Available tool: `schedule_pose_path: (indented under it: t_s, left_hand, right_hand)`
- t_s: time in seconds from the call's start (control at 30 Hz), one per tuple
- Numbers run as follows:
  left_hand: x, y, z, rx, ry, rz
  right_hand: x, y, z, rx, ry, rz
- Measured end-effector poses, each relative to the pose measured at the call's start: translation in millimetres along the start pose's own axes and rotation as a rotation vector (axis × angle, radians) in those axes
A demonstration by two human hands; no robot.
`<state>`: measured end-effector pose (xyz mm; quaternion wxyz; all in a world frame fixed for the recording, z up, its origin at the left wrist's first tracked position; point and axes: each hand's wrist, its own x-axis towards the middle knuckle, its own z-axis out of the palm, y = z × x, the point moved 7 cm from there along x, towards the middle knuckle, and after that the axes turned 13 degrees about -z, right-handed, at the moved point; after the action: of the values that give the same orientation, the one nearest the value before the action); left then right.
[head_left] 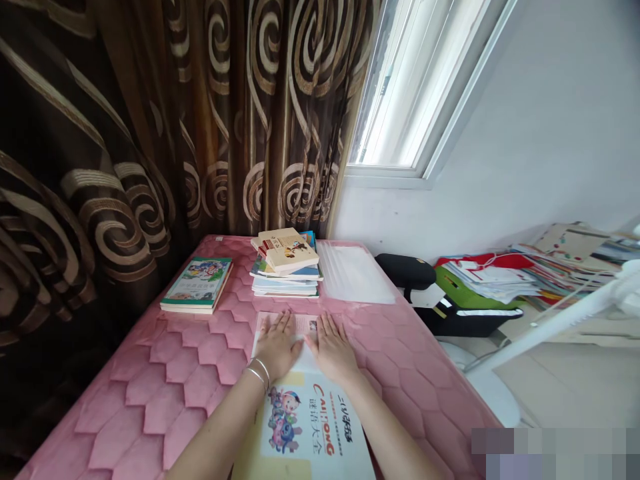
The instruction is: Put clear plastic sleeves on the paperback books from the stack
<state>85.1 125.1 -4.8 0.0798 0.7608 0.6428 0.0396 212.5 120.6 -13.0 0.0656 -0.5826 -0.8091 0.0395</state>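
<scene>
Both hands lie flat on the far end of a large children's book (305, 427) with a cartoon cover, which rests on a pink quilted table cover (165, 393). My left hand (276, 347), with thin bracelets at the wrist, has its fingers stretched out. My right hand (333, 350) lies beside it, fingers spread, touching the same book. Neither hand holds anything.
A stack of several books (287, 263) stands beyond the hands. A green-covered book pile (197, 285) lies at the left. A clear plastic folder (355, 273) lies to the right of the stack. Off the table's right edge are a black chair (407, 272), piled papers (493, 277), a brown patterned curtain (150, 120).
</scene>
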Motion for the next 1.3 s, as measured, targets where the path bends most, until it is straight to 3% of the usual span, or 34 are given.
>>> schedule_pose_path:
  t_s: [0.17, 0.33, 0.47, 0.57, 0.83, 1.0, 1.3]
  left_hand:
    - [2.2, -1.7, 3.7, -0.009, -0.006, 0.006]
    - [1.2, -1.0, 7.8, 0.04, 0.001, 0.023]
    - [0.9, -0.7, 10.4, 0.06, -0.013, 0.033]
    - [0.6, -0.6, 7.7, 0.034, -0.011, 0.027]
    - [-0.4, -2.0, 1.8, -0.061, -0.01, -0.001]
    - [0.8, -3.5, 3.6, -0.042, 0.01, -0.034]
    - [-5.0, -58.5, -18.3, 0.043, 0.129, -0.302]
  right_hand:
    - [2.0, -4.9, -7.1, 0.007, -0.027, 0.01]
    - [13.7, -40.5, -10.1, 0.153, -0.057, -0.193]
    - [19.0, -51.9, -1.2, 0.22, -0.102, -0.222]
    - [17.1, -44.7, 0.0, 0.18, -0.102, -0.185]
    - [-1.7, 5.3, -1.8, -0.004, -0.088, -0.001]
    - [-4.1, 12.3, 2.3, -0.013, -0.066, 0.02]
    - [-2.3, 15.1, 6.7, 0.003, -0.062, 0.02]
